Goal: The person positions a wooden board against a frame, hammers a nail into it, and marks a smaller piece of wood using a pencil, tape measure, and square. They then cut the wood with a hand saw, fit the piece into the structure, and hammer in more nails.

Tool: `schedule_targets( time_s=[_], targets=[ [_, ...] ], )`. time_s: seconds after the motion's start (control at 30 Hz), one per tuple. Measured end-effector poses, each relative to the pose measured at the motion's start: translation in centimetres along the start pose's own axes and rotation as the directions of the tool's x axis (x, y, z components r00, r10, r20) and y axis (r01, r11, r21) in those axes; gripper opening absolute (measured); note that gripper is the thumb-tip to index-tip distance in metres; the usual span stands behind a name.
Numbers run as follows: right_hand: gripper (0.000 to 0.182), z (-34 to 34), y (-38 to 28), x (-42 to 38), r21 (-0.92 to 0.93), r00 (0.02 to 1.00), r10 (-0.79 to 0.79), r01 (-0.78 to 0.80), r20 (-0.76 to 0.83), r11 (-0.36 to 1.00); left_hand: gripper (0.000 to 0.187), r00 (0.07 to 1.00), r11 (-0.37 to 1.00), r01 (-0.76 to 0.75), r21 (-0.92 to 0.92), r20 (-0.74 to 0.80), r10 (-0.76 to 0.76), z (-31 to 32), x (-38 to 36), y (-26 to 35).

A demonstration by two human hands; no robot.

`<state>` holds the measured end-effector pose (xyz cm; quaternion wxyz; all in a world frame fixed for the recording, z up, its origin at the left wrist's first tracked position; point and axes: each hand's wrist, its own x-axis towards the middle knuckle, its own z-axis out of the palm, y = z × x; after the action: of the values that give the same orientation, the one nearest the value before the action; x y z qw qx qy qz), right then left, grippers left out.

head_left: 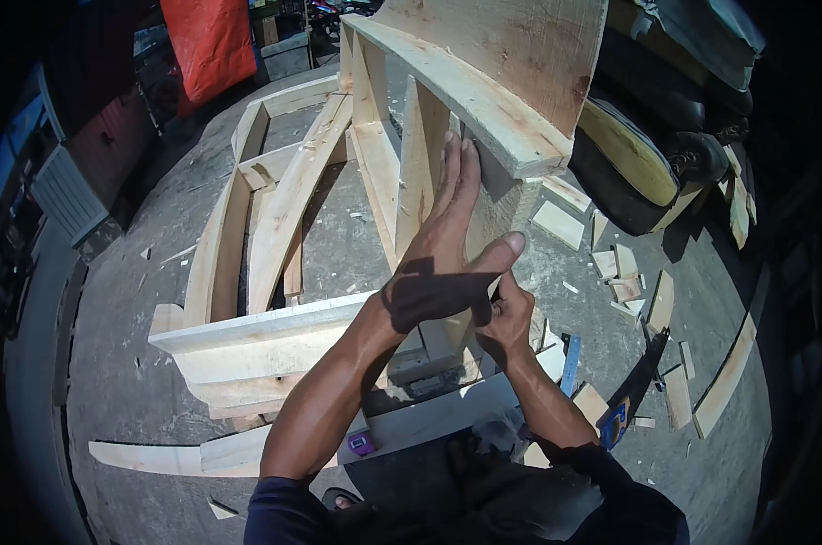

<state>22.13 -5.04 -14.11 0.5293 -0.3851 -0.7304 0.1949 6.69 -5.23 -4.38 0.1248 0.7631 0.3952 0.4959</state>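
Pressing flat against an upright post [497,213] of the wooden frame [275,336], the left hand [447,245] has its fingers straight and together, tips just under the top rail [465,95], thumb spread out to the right. It grips nothing; the palm only lies on the wood. Its shadow falls across the wrist.

Just below it, the right hand [506,313] is curled shut at the foot of the same post, under the left thumb. What it holds is hidden by the fingers, so I cannot tell what, if anything, it clamps.

The frame stands on the concrete floor [120,363], built of pale rough planks: a broad board [520,45] rises at the top, slats run down from the rail, and a long beam [265,331] crosses in front of the left forearm. A second, curved frame [256,200] lies flat on the floor behind, to the left.

Near the person's lap a small purple thing [362,443] sits on a plank. Right of the right forearm lie a blue tool [570,363] and a saw [633,386] with a dark blade. Offcuts [624,272] are scattered over the floor to the right, beside a long strip [727,368]. An orange sheet [209,41] hangs at the upper left.
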Motion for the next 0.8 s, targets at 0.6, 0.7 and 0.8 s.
schedule_targets(
  time_s=[0.6,0.7,0.8],
  targets=[
    [0.023,0.0,3.0,-0.9,0.112,0.981,-0.154,0.141,0.122,0.984,0.108,0.926,0.989,0.095,0.110,-0.374,-0.048,5.8,1.2,0.5],
    [0.019,0.4,2.7,-1.0,0.300,0.994,0.031,-0.061,0.104,0.952,0.106,0.907,0.982,0.075,0.173,-0.421,0.004,5.8,1.4,0.5],
    [0.018,0.3,2.4,-0.7,0.254,0.990,0.016,-0.051,0.139,0.966,0.105,0.905,0.980,0.064,0.186,-0.425,0.022,5.7,1.5,0.3]
  ],
)
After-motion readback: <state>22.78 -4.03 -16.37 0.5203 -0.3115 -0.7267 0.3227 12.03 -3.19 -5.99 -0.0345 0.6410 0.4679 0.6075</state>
